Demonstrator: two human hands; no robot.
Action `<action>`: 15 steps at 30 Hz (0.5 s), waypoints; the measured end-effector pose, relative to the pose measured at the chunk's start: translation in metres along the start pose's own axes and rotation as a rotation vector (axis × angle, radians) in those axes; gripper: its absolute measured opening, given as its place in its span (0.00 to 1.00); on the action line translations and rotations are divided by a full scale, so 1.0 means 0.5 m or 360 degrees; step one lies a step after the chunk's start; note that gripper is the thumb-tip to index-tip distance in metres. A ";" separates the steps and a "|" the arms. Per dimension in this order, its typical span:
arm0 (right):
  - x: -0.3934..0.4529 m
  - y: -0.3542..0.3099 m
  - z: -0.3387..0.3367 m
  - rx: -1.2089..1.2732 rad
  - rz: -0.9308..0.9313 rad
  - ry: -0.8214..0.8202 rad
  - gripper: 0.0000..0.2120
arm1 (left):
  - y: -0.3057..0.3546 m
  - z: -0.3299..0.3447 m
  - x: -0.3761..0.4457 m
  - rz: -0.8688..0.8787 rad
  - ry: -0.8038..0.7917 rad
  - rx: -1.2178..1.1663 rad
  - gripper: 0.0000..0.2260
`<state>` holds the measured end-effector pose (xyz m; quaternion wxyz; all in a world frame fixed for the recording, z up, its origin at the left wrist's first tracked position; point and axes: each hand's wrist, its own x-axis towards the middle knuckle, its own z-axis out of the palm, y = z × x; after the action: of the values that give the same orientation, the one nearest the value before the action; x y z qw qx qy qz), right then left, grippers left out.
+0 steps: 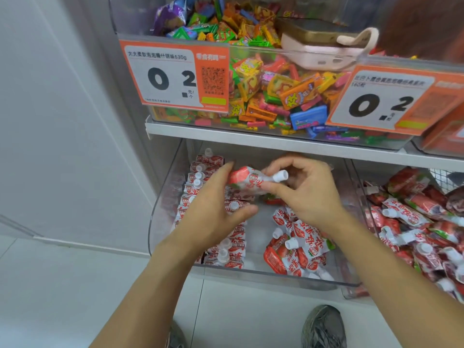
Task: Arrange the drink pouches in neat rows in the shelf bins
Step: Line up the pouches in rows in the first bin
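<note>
Two shoes stand on the pale floor at the bottom of the view, the left one barely showing. Above them both forearms reach into a clear lower bin. The left hand lies over a tidy row of pouches packed upright along the bin's left side, white caps up; its fingers are fairly straight, and their tips touch the red end of a single held pouch. Whether the left thumb presses on anything cannot be told. The right hand pinches that pouch near its white spout, thumb beneath and curled fingers above, holding it sideways above the bin with the cap pointing right. Below the right wrist, a loose heap of pouches lies jumbled in the bin's right half, apart from the neat row. To the right, a neighbouring bin holds more red-and-white pouches in disorder. Farther up, over the white shelf edge, an upper bin is full of bright wrapped sweets and carries an orange price tag reading 0.2. A phone in a pink case rests on that bin's rim, and a second price tag hangs to the right.
</note>
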<state>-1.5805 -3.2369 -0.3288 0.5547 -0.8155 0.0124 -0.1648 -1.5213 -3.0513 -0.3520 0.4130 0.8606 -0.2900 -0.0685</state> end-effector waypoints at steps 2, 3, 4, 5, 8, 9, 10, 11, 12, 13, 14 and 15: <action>-0.006 0.006 0.001 0.0344 0.0007 -0.0198 0.14 | 0.009 -0.012 -0.001 -0.0006 0.0082 -0.0084 0.30; 0.000 0.008 -0.005 0.0469 0.0086 -0.0320 0.16 | 0.012 -0.021 -0.003 -0.0018 0.0148 -0.0056 0.25; 0.010 0.017 -0.013 0.0556 0.0207 -0.0414 0.18 | 0.013 -0.032 -0.007 -0.0039 0.0213 0.0000 0.21; 0.023 0.025 -0.021 0.0505 0.0311 -0.0405 0.20 | 0.014 -0.044 -0.013 -0.0073 0.0278 0.0069 0.19; 0.090 0.058 -0.027 -0.0487 0.0466 -0.0167 0.17 | 0.013 -0.073 -0.031 -0.0174 0.0467 0.0193 0.17; 0.112 0.066 -0.020 -0.0654 0.0539 -0.0238 0.18 | 0.013 -0.078 -0.035 -0.0202 0.0519 0.0224 0.17; 0.133 0.072 -0.010 -0.0647 0.0607 -0.0326 0.21 | 0.013 -0.082 -0.038 -0.0225 0.0567 0.0254 0.16; 0.154 0.086 0.000 -0.0634 0.0663 -0.0408 0.24 | 0.012 -0.084 -0.041 -0.0244 0.0608 0.0276 0.16; 0.171 0.097 0.010 -0.0718 0.0675 -0.0489 0.26 | 0.012 -0.085 -0.043 -0.0264 0.0644 0.0280 0.16; 0.183 0.111 0.018 -0.0918 0.0654 -0.0580 0.27 | 0.010 -0.085 -0.045 -0.0287 0.0675 0.0274 0.16; 0.192 0.124 0.024 -0.1120 0.0633 -0.0637 0.27 | 0.009 -0.086 -0.046 -0.0311 0.0695 0.0271 0.16; 0.195 0.136 0.030 -0.1245 0.0613 -0.0645 0.27 | 0.007 -0.086 -0.048 -0.0334 0.0702 0.0274 0.16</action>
<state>-1.4728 -3.2693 -0.3709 0.2178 -0.9616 0.1161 0.1203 -1.5273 -3.0110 -0.3241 0.3822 0.9120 -0.1068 0.1034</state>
